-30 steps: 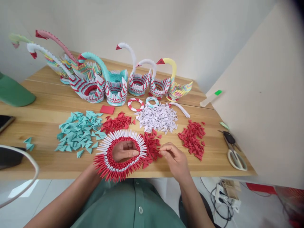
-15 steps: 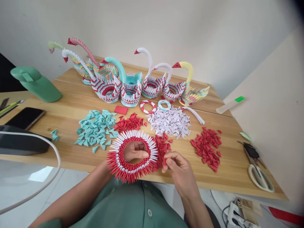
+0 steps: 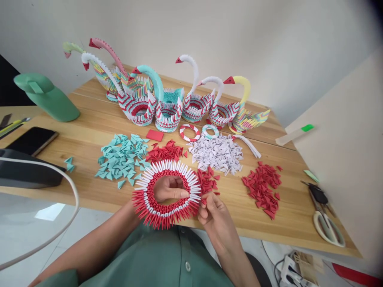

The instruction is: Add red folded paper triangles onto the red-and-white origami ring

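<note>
A round ring of folded paper pieces (image 3: 164, 213), red with a white band and white points along its far side, is held over the table's front edge. My left hand (image 3: 172, 190) shows through its middle, thumb on the inner right rim and fingers closed on the ring from below. At the ring's right edge is my right hand (image 3: 213, 209), thumb and forefinger pinched on a small red paper piece (image 3: 204, 200). Just beyond them lies a pile of red pieces (image 3: 206, 180), partly hidden by the ring.
Teal pieces (image 3: 121, 157), white pieces (image 3: 217, 153) and more red pieces (image 3: 263, 187) lie on the wooden table (image 3: 98, 199). Several paper swans (image 3: 169, 115) stand behind. A green bottle (image 3: 52, 99) and phone (image 3: 32, 140) are left, scissors (image 3: 324, 223) right.
My right hand has moved left, bringing the red piece up to the ring's right edge. The ring remains in my left hand, and the view has shifted slightly.
</note>
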The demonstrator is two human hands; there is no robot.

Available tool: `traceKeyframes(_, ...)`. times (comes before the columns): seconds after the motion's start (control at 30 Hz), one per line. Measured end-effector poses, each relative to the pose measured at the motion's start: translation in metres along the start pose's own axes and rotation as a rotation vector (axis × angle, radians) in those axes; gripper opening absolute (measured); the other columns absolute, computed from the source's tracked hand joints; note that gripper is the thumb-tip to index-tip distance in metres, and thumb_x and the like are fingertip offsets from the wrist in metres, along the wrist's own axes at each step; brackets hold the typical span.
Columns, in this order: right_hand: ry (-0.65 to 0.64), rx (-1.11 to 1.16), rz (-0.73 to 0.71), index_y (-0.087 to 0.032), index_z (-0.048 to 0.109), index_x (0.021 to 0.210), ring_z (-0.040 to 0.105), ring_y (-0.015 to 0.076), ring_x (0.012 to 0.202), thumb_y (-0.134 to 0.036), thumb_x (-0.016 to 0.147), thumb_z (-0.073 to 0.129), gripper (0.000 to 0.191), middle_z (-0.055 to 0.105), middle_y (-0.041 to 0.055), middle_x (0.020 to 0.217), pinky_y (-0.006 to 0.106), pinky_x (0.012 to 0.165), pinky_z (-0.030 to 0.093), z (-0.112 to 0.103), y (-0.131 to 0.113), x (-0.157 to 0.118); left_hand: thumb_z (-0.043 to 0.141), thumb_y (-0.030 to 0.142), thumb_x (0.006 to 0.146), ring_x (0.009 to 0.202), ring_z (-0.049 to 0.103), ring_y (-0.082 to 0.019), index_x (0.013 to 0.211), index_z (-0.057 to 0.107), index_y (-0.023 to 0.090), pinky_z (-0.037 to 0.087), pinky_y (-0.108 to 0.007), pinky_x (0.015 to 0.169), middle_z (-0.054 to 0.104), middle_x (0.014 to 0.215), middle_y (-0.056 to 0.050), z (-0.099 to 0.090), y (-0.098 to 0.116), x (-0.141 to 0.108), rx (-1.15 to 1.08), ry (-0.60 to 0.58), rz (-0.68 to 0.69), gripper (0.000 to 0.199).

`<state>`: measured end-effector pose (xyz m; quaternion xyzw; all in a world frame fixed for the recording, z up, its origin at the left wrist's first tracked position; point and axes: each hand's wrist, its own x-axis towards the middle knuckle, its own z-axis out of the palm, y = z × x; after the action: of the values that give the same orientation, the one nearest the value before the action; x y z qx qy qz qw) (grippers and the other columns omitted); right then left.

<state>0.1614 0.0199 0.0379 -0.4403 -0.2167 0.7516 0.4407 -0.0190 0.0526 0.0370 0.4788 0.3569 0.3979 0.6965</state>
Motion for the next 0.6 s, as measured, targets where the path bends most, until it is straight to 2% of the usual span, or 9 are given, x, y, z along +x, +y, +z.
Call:
traceKeyframes(0.1, 0.004, 0.013, 0.004, -0.018, 0.065, 0.069, 0.043, 0.0035, 0.041, -0.044, 0.066, 0.083, 0.032, 0.054, -0.0049, 0.052, 0.013, 0.041, 0.036, 0.0010, 0.0008, 0.0000, 0.069, 0.054, 0.065, 0.040, 0.030, -0.008, 0.037, 0.034, 0.020, 0.023, -0.027, 0.044, 0.034, 0.037, 0.003, -0.0003, 0.0037, -0.0003, -0.010, -0.096, -0.006, 0.056)
traceKeyframes(0.23, 0.004, 0.012, 0.025, -0.018, 0.063, 0.069, 0.042, 0.0035, 0.041, -0.044, 0.066, 0.083, 0.033, 0.053, -0.0052, 0.052, 0.013, 0.041, 0.034, 0.0026, 0.0013, 0.0002, 0.069, 0.055, 0.066, 0.037, 0.025, -0.005, 0.033, 0.026, 0.020, 0.020, -0.026, 0.043, 0.029, 0.033, 0.004, -0.0008, 0.0066, 0.0001, -0.024, -0.120, 0.027, 0.065)
traceKeyframes(0.5, -0.020, -0.007, 0.029, -0.017, 0.059, 0.066, 0.040, 0.0043, 0.042, -0.044, 0.070, 0.081, 0.034, 0.050, -0.0054, 0.050, 0.014, 0.042, 0.033, 0.0027, 0.0030, 0.0000, 0.071, 0.060, 0.064, 0.039, 0.027, -0.005, 0.035, 0.023, 0.018, 0.022, -0.023, 0.042, 0.029, 0.035, 0.005, 0.0040, 0.0051, 0.0003, -0.088, -0.093, 0.044, 0.070)
traceKeyframes(0.6, -0.026, -0.013, 0.025, -0.017, 0.058, 0.065, 0.040, 0.0043, 0.042, -0.045, 0.071, 0.080, 0.035, 0.050, -0.0053, 0.050, 0.015, 0.042, 0.033, 0.0027, 0.0037, 0.0011, 0.072, 0.058, 0.065, 0.038, 0.026, -0.004, 0.035, 0.026, 0.018, 0.021, -0.023, 0.041, 0.029, 0.034, 0.005, 0.0041, 0.0048, 0.0007, -0.104, -0.087, 0.051, 0.068)
